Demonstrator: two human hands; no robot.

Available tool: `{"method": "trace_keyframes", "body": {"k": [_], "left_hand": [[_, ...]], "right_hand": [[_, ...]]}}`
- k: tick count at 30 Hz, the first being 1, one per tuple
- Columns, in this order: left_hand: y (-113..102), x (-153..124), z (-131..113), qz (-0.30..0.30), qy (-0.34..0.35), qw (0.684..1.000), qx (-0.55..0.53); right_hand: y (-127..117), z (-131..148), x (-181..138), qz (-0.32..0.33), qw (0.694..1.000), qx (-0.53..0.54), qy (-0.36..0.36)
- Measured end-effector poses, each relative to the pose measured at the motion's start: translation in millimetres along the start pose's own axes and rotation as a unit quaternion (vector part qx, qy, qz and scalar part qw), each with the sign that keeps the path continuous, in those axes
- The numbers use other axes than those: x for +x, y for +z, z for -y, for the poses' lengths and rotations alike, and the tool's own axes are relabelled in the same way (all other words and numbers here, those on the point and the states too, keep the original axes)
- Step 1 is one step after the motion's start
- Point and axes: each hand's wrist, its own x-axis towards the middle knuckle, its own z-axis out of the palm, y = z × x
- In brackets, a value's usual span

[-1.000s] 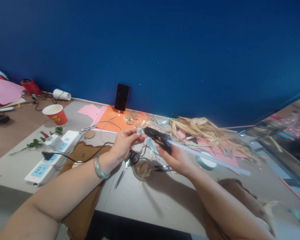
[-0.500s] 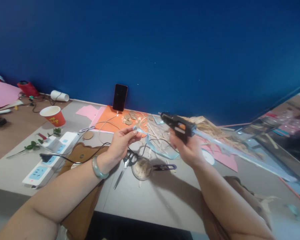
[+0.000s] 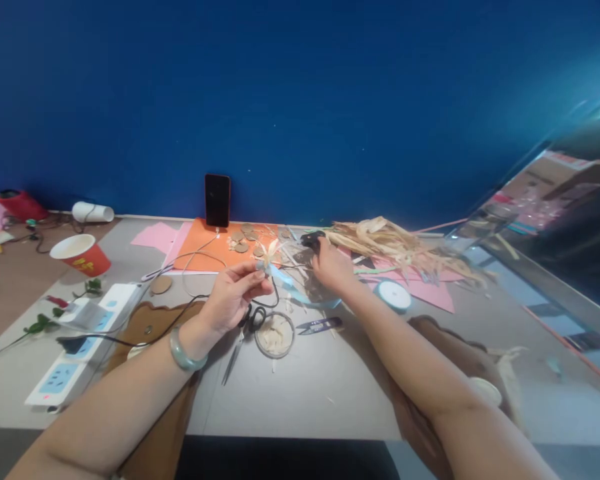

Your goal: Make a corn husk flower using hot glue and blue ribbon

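My left hand (image 3: 237, 293) pinches a small flower of pale dried husk strips (image 3: 270, 252) between thumb and fingertips. A light blue ribbon (image 3: 285, 283) trails from there to the right. Farther back, my right hand (image 3: 333, 267) is closed round a black glue gun (image 3: 311, 239), low over the table beside the dried husks (image 3: 380, 237); most of the gun is hidden by the hand. Below my left hand lie black-handled scissors (image 3: 253, 321), a round clear dish of pale scraps (image 3: 275, 335) and small thread snips (image 3: 320, 325).
A phone (image 3: 217, 201) leans on the blue wall behind an orange sheet (image 3: 200, 243) with several brown discs. At left are a paper cup (image 3: 87, 259) and a power strip (image 3: 83, 353) with cords. A ribbon roll (image 3: 394, 295) lies on the right, by pink paper (image 3: 437, 293).
My right hand has lowered the glue gun from midair towards the back of the table, near the husks. My left hand still pinches the husk flower. The view has shifted slightly right.
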Motion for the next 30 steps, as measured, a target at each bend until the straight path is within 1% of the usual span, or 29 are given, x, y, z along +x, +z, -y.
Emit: {"method": "trace_keyframes", "body": {"k": [2,5,7,9,10,11,12,13,15,16,18,21,24,27,30], "left_hand": [[1.3,-1.1,-0.4,0.008,-0.012,1.0,0.005],[3.1,-2.0,-0.7,0.007,-0.022,1.0,0.013],[4.1,-2.7,-0.3,0.007,-0.028,0.999,0.022],[5.1,-3.6,0.7,0.009,-0.034,0.999,0.033],[5.5,-4.2,1.4,0.012,-0.037,0.998,0.039],[5.9,-4.8,2.1,0.018,-0.04,0.998,0.043],[6.3,-5.5,2.8,0.027,-0.044,0.998,0.047],[6.8,-6.1,3.3,0.038,-0.049,0.997,0.051],[8.0,-7.4,3.6,0.054,-0.059,0.995,0.061],[8.7,-8.0,3.4,0.058,-0.063,0.994,0.066],[10.5,-9.0,2.4,0.057,-0.065,0.993,0.075],[13.1,-10.3,1.2,0.048,-0.064,0.993,0.087],[14.2,-11.4,1.5,0.033,-0.068,0.992,0.099],[14.1,-12.4,3.1,0.022,-0.067,0.992,0.101],[14.1,-12.8,4.2,0.016,-0.061,0.992,0.106]], "right_hand": [[4.6,1.1,-1.8,0.029,0.999,-0.044,-0.009],[6.4,-0.1,-2.8,0.06,0.995,-0.08,-0.014],[2.7,0.8,-4.6,0.047,0.995,-0.09,-0.023],[-5.5,5.6,-8.9,0.004,0.996,-0.063,-0.057],[-10.8,9.5,-12.3,-0.017,0.996,-0.021,-0.087],[-16.6,14.1,-16.3,-0.027,0.991,0.05,-0.122],[-22.4,19.3,-21.0,-0.014,0.976,0.147,-0.16],[-27.9,24.6,-25.9,0.018,0.949,0.255,-0.186],[-36.4,34.4,-36.0,0.131,0.872,0.427,-0.198],[-39.2,38.4,-40.6,0.166,0.838,0.483,-0.192],[-41.7,44.3,-48.2,0.194,0.796,0.548,-0.168],[-41.1,49.2,-55.5,0.182,0.767,0.6,-0.138],[-40.1,51.7,-59.1,0.169,0.75,0.628,-0.125],[-39.9,53.5,-61.0,0.156,0.744,0.641,-0.102],[-39.7,54.6,-62.3,0.138,0.752,0.639,-0.082]]}}
